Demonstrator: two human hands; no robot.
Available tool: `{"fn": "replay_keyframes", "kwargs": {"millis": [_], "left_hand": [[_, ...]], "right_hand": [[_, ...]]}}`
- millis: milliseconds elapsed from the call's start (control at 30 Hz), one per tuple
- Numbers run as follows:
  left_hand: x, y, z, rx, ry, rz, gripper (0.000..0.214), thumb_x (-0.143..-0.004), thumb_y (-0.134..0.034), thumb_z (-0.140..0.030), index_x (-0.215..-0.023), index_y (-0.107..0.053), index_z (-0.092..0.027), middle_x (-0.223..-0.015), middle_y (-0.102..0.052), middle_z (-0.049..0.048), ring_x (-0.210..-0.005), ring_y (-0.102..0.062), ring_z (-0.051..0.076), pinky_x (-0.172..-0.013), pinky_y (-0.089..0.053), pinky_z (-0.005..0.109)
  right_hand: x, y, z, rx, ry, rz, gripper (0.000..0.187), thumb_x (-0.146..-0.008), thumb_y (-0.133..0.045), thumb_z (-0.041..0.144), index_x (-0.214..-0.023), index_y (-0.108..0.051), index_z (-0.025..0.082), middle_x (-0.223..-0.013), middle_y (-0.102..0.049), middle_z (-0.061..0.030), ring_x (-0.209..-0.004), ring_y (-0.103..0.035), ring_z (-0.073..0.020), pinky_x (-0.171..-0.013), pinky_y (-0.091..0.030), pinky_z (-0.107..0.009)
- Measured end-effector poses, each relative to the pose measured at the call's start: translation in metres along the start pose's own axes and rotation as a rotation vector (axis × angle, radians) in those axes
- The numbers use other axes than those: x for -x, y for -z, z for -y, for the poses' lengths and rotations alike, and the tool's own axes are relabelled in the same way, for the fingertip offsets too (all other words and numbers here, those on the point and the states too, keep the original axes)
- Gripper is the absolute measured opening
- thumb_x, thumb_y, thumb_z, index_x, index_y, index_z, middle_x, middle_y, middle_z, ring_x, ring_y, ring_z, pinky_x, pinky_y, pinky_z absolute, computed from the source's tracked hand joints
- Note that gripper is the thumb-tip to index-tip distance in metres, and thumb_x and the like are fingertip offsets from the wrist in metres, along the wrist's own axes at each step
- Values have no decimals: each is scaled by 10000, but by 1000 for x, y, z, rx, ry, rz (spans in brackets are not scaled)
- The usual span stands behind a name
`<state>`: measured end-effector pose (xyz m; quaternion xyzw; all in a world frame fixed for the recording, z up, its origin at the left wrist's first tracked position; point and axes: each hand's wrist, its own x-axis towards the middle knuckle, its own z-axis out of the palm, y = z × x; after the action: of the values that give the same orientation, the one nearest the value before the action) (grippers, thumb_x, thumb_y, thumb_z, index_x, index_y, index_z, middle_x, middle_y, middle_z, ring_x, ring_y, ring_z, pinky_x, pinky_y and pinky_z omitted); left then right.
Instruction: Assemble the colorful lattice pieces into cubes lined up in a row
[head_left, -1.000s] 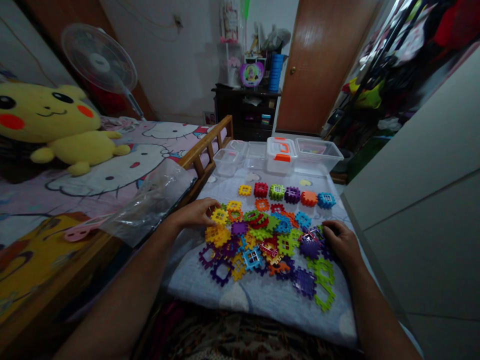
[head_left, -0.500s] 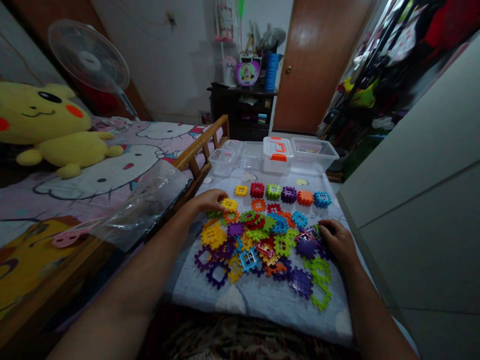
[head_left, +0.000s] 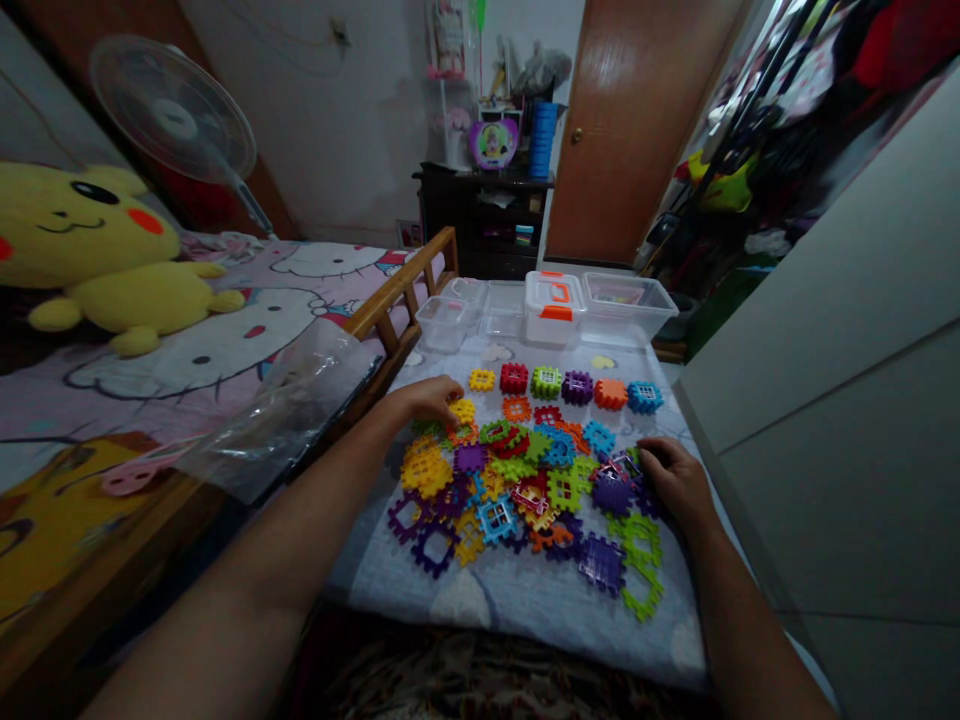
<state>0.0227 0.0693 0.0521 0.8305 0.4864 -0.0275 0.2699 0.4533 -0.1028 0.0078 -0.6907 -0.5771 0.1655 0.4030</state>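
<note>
A blue cloth-covered table (head_left: 536,605) carries colourful toothed plastic pieces (head_left: 517,468) and clear boxes (head_left: 553,326).

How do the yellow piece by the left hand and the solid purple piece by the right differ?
The yellow piece is bright; the purple piece is dark.
The yellow piece is partly hidden by the left hand; the purple piece lies beside the right hand.
Both have toothed edges.

The tiles (head_left: 497,518) are glossy plastic, the cloth (head_left: 465,603) matt, the boxes (head_left: 555,325) smooth clear plastic, the bag (head_left: 289,405) crinkled, shiny plastic, the rail (head_left: 401,282) smooth wood, the toy (head_left: 135,300) matt plush, the door (head_left: 619,130) faintly glossy wood
</note>
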Motion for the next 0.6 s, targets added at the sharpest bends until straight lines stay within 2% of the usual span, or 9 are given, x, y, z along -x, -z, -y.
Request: {"fn": "replay_keyframes", "kwargs": {"millis": [100, 333, 600], "left_hand": [[-1, 2, -3, -3, 6, 30, 436, -506, -791, -347, -912, -718, -206, -845, -659, 7, -817, -588, 219, -688, -435, 271], [3, 3, -9, 44, 5, -23, 558, -458, -820, -338, -994, -704, -232, -1050, -675, 54, -947, -617, 268, -809, -483, 312], [3, 1, -13, -39, 37, 40, 692, -532, -814, -355, -1176, -645, -165, -1164, -659, 91, -1010, -626, 260, -862, -494, 298]], "right_hand": [[0, 0, 0, -9, 4, -4, 298, -753, -601, 487, -846, -702, 222, -914, -708, -64, -862, -650, -243, -839, -500, -380], [1, 0, 1, 4, 20, -3, 286, -764, -594, 479, -846, -704, 227, -910, -711, -64, -852, -647, -241, -820, -501, -373], [1, 1, 3, 8, 28, 1, 287, -766, -588, 475, -848, -702, 224, -897, -710, -62, -845, -650, -238, -827, -503, -371]]}}
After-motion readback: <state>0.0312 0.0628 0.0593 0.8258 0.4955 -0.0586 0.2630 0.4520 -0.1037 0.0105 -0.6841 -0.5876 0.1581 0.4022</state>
